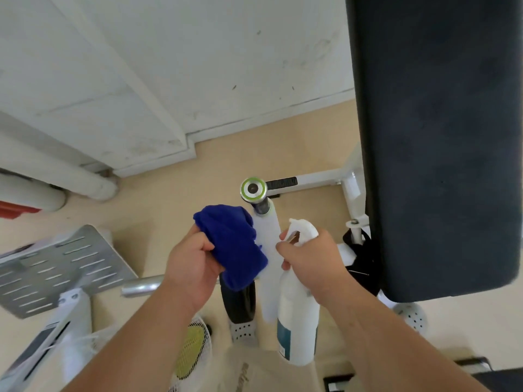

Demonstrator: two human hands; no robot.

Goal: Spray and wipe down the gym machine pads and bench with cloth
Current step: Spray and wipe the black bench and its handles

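Bottle (297, 315) upright in right hand (311, 258), nozzle (294, 223) toward blue cloth (232, 244).

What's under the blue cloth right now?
The blue cloth, bunched in the left hand, overlaps the left edge of the white machine bar. Below it show a black trouser leg and a white perforated shoe. The floor directly beneath is hidden.

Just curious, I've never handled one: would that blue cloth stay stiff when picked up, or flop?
Probably floppy: the blue cloth bunches and droops from the left hand. Likely light too, since one hand's grip carries it whole.
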